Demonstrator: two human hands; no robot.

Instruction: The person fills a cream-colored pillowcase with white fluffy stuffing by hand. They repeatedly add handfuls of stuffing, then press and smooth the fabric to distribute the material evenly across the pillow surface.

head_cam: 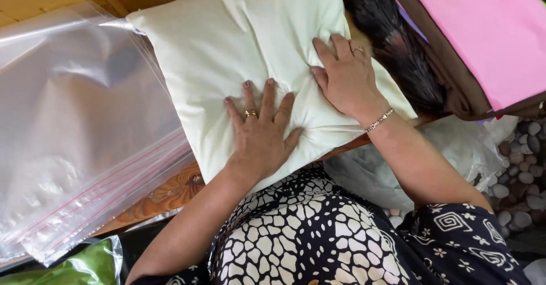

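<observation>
A cream-white square pillow lies on a wooden table, tilted, its near corner hanging over the edge. My left hand presses flat on the pillow's lower middle, fingers spread, a ring on one finger. My right hand presses flat on the pillow's right side, wearing a ring and a bracelet. Both palms dent the filling and creases radiate from them. Neither hand grips anything.
A stack of clear zip-top plastic bags lies left of the pillow. A dark furry item and a brown-edged pink cushion lie at the right. A green bagged item is at lower left; a pebble floor at right.
</observation>
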